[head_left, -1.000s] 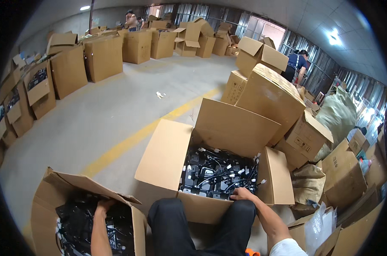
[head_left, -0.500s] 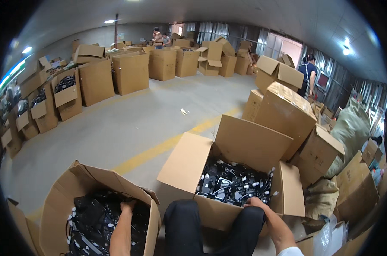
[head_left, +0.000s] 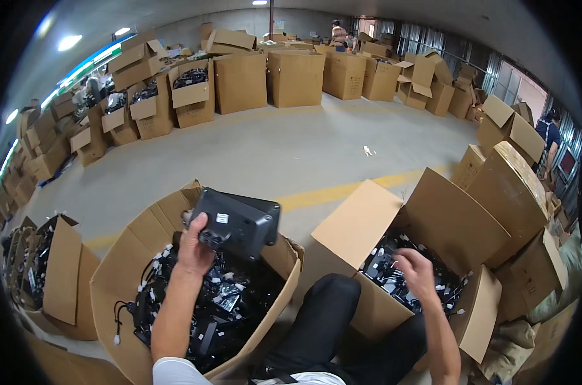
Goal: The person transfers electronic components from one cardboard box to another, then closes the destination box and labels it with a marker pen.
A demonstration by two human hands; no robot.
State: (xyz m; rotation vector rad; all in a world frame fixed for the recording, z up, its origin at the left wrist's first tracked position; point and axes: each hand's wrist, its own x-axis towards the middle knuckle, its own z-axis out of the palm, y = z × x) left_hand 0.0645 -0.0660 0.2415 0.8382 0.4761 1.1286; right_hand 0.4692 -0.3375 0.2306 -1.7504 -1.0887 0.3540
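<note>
My left hand [head_left: 195,251] is closed on a pair of flat black plastic devices [head_left: 244,224], screen-like in shape. A small white label marks the near one, and they overlap above the left cardboard box [head_left: 125,269]. Inside that box lies a heap of similar black devices and cables with white plugs [head_left: 226,289]. Over the right cardboard box [head_left: 384,296] hangs my right hand [head_left: 416,272], fingers loosely bent, slightly blurred, with nothing visible in them. Black parts and white-tipped cables [head_left: 393,260] fill this second box, whose flaps stand open.
Between the two boxes are my knees [head_left: 332,298]. Another box of black parts [head_left: 63,276] stands at the left. Large cartons [head_left: 506,192] pile up on the right. Across the grey floor with its yellow line [head_left: 329,196] runs a row of tall cartons [head_left: 295,78]. A person [head_left: 547,138] stands far right.
My left hand has come up out of the left box with the black devices in it. My right hand has risen from the right box's near edge. The view has swung left.
</note>
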